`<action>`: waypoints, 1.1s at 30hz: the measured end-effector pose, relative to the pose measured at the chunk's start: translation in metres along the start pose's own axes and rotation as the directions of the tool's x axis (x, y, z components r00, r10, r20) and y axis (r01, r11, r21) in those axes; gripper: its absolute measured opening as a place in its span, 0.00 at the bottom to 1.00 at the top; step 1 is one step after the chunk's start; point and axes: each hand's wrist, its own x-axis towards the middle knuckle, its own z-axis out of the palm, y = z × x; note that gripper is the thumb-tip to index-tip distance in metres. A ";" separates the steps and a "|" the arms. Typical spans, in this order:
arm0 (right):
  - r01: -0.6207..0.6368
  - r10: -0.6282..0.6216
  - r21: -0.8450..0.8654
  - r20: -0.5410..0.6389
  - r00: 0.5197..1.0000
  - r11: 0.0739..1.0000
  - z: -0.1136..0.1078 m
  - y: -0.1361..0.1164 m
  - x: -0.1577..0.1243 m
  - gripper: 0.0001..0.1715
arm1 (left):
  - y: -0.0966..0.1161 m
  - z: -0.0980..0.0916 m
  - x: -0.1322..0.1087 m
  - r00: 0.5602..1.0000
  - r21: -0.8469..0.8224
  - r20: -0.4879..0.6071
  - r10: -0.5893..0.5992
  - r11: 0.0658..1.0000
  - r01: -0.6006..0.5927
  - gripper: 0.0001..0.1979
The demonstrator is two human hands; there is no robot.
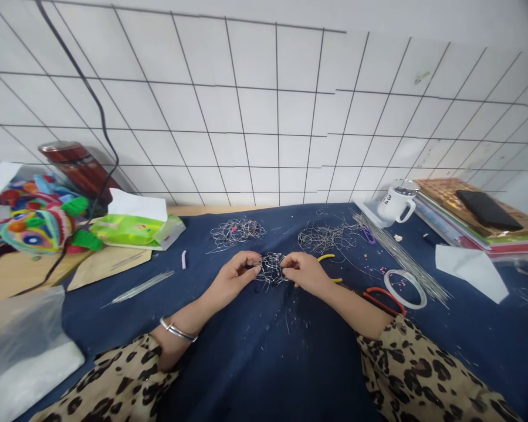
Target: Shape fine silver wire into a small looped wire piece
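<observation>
Between my hands, over the dark blue cloth, is a small tangle of bent silver wire (271,268). My left hand (236,275) pinches its left side between thumb and fingers. The right side is pinched the same way by my right hand (305,272). Just past my right hand show the yellow handles (327,257) of a hand tool, whose head is hidden. A tool with red-orange handles (385,298) lies partly behind my right forearm. Two loose wire heaps lie farther back, a left one (238,232) and a larger right one (330,235).
Long straight wires (405,261) and a white coil (405,289) lie at right. Behind them stand a white mug (398,202) and stacked books with a black phone (488,210). Thin wires (143,287), a green tissue pack (129,230), a red flask (77,167) and colourful toys (39,231) are left.
</observation>
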 end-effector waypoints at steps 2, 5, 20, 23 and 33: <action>-0.028 0.028 0.046 0.007 1.000 0.999 0.000 0.003 0.001 0.09 | -0.001 0.001 0.000 0.999 -0.020 0.005 -0.036 0.999 0.036 0.13; -0.059 0.062 0.133 -0.018 0.998 0.989 0.002 0.008 0.003 0.08 | -0.001 0.001 0.000 0.998 -0.032 -0.011 -0.058 0.998 0.058 0.13; 0.106 -0.177 -0.322 -0.200 0.964 0.941 0.005 0.001 -0.007 0.12 | 0.004 -0.001 0.001 0.983 0.237 -0.079 0.167 0.961 -0.144 0.03; 0.084 -0.163 -0.371 -0.188 0.969 0.925 0.005 -0.002 -0.010 0.12 | 0.006 -0.001 0.001 0.978 0.236 -0.068 0.197 0.956 -0.177 0.04; 0.146 -0.230 -0.410 -0.164 0.959 0.900 -0.004 -0.005 -0.008 0.10 | 0.015 0.002 -0.004 0.973 0.274 -0.036 0.230 0.938 -0.212 0.10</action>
